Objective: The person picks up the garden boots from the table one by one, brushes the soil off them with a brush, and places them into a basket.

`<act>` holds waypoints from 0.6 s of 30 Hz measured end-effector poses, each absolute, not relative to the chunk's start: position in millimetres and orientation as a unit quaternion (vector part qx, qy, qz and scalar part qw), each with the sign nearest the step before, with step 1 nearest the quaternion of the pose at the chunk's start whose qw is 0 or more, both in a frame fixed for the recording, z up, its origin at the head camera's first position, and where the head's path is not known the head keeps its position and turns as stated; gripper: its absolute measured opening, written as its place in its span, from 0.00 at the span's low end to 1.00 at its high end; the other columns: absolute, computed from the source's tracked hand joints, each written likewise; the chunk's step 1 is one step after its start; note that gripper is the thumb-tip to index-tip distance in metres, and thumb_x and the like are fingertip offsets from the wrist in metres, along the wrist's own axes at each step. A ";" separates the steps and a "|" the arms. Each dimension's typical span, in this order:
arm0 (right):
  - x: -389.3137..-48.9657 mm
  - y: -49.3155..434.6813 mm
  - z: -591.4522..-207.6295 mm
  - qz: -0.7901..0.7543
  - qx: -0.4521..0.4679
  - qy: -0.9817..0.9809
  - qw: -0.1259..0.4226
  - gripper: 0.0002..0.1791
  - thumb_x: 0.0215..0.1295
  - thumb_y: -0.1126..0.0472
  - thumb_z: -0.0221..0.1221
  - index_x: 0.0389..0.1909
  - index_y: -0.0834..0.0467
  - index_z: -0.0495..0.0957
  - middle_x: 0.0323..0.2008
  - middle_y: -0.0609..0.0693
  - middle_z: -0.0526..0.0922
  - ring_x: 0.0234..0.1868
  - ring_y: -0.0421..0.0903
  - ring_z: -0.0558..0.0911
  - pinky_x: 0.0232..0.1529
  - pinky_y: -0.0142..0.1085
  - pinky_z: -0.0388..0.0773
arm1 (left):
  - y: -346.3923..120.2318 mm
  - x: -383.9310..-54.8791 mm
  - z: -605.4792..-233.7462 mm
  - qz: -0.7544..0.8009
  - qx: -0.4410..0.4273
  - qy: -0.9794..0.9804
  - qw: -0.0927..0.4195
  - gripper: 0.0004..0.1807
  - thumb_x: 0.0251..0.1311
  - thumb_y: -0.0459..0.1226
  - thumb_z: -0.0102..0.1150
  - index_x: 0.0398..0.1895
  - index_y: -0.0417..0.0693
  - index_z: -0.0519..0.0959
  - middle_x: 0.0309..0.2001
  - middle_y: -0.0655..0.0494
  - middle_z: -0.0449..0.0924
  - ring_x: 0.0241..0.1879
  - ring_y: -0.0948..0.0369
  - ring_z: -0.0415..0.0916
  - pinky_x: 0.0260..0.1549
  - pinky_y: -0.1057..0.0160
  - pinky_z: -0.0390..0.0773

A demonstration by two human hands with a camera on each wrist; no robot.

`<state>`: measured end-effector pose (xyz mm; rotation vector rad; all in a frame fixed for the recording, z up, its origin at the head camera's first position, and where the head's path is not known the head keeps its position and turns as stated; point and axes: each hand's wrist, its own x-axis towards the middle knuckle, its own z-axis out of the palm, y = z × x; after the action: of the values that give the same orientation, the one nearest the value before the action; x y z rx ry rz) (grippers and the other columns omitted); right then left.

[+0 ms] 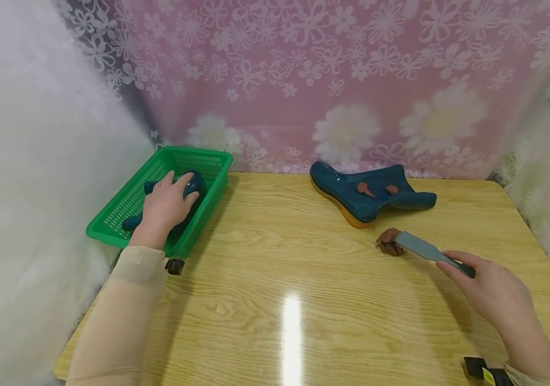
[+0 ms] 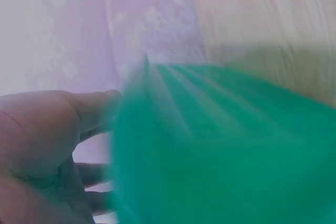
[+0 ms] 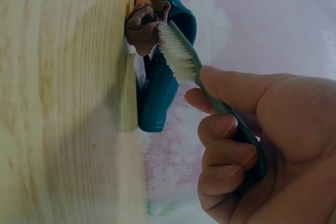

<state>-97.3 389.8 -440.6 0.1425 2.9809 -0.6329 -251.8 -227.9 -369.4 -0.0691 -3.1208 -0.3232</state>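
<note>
My right hand (image 1: pixel 497 292) holds a green-handled brush (image 1: pixel 419 246), thumb along the handle and fingers curled round it. In the right wrist view its white bristles (image 3: pixel 178 59) face the table. The brush tip meets a lump of brown, mud-like stuff (image 1: pixel 390 242) on the table. Behind this lies a dark blue rain boot (image 1: pixel 352 187) on its side, with an orange sole and two brown clumps on its shaft. Over at the left, my left hand (image 1: pixel 166 203) reaches into a green basket (image 1: pixel 226 166), fingers spread over another dark blue boot (image 1: pixel 195 185). The left wrist view is blurred, the basket wall hiding the fingertips.
The wood-grain table (image 1: pixel 255 257) has a bright light reflection near its front. A pink flowered curtain (image 1: pixel 294 80) hangs along the back edge, and pale cloth (image 1: pixel 23 161) runs along the left side.
</note>
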 end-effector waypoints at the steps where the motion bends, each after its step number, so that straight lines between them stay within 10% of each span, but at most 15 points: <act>1: -96.8 390.6 -440.4 -0.206 0.046 0.976 0.041 0.43 0.85 0.31 0.51 0.78 0.64 0.73 0.26 0.53 0.80 0.23 0.51 0.73 0.23 0.44 0.63 | -222.4 -251.2 -368.5 -0.104 -0.023 -0.994 0.013 0.37 0.88 0.49 0.53 0.91 0.53 0.55 0.87 0.30 0.43 0.83 0.27 0.46 0.72 0.20 0.57; 18: -73.4 420.1 -441.0 -0.157 0.099 0.981 -0.055 0.27 0.81 0.50 0.67 0.65 0.69 0.80 0.12 0.46 0.65 0.15 0.49 0.61 0.19 0.40 0.56 | -100.8 -238.9 -371.5 -0.127 -0.165 -0.974 0.084 0.37 0.84 0.50 0.60 0.89 0.53 0.62 0.85 0.37 0.57 0.82 0.36 0.59 0.72 0.28 0.66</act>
<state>-73.4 420.1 -441.0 0.3224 3.1959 -0.5102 -238.9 -100.8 -371.5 -0.4934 -2.9083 -0.3781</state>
